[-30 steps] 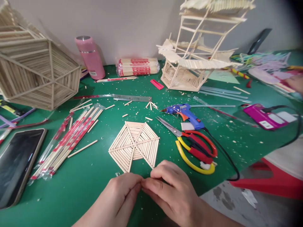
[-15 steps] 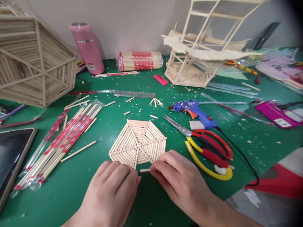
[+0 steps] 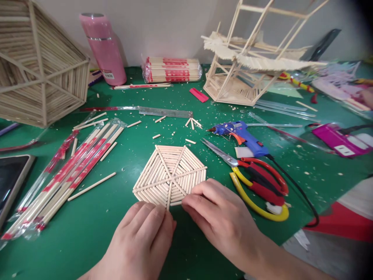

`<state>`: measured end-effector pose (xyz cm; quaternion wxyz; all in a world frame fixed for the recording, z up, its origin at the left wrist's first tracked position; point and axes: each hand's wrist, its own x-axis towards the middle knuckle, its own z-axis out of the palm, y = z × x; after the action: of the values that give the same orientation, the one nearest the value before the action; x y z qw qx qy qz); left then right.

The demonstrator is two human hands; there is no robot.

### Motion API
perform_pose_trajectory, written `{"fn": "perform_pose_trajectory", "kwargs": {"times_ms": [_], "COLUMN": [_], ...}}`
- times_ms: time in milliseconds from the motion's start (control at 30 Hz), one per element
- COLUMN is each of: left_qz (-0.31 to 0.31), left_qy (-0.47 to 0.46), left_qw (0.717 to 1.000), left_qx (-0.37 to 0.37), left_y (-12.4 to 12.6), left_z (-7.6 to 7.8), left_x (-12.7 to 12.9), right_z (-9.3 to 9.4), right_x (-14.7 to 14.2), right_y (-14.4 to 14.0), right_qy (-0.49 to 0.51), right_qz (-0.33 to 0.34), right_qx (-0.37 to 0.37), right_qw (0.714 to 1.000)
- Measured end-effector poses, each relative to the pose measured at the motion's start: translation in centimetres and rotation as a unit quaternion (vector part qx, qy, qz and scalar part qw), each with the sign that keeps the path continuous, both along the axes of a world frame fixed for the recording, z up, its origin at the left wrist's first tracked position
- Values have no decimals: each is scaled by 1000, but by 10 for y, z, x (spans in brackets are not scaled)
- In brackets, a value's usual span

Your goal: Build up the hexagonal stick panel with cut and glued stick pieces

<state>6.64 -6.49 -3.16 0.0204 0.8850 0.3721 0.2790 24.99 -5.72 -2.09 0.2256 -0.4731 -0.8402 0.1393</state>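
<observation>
- Head view: a hexagonal stick panel lies flat on the green table, inward of the slanting right edge and well short of the far edge by the wall.
- The left hand is at the panel's near-left rim, fingers curled together; from here I can't tell whether they pinch it.
- The right hand meets the near-right rim, fingertips bunched; anything between them is hidden.
- I'd expect the panel to be light and stiff along its rods, but fragile where the pieces join; the bare wood looks smooth, hardly slippery.
- I'd take hold at the spoke ends, both sides at once, keeping it flat; pressing on the thin infill rods might pop one loose.
- Toward the right edge, a blue glue gun lies beside scissors; wrapped sticks lie left of the panel.
</observation>
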Motion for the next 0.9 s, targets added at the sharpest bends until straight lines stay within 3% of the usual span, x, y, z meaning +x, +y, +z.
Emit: {"fn": "perform_pose_trajectory", "kwargs": {"times_ms": [267,500,900], "left_qz": [4,-46,-29], "left_qy": [65,109,92], "left_qw": [996,993,995], "left_qx": [55,11,19], "left_y": [-1,0,-1], "left_z": [-9,-9,-8], "left_x": [0,-5,-2], "right_z": [-6,-6,-7], "right_x": [6,6,2], "right_y": [-1,-4,-3], "right_qy": [56,53,46], "right_qz": [-23,-47,-67], "right_qx": [-30,-34,-9], "right_qw": [998,997,997]}}
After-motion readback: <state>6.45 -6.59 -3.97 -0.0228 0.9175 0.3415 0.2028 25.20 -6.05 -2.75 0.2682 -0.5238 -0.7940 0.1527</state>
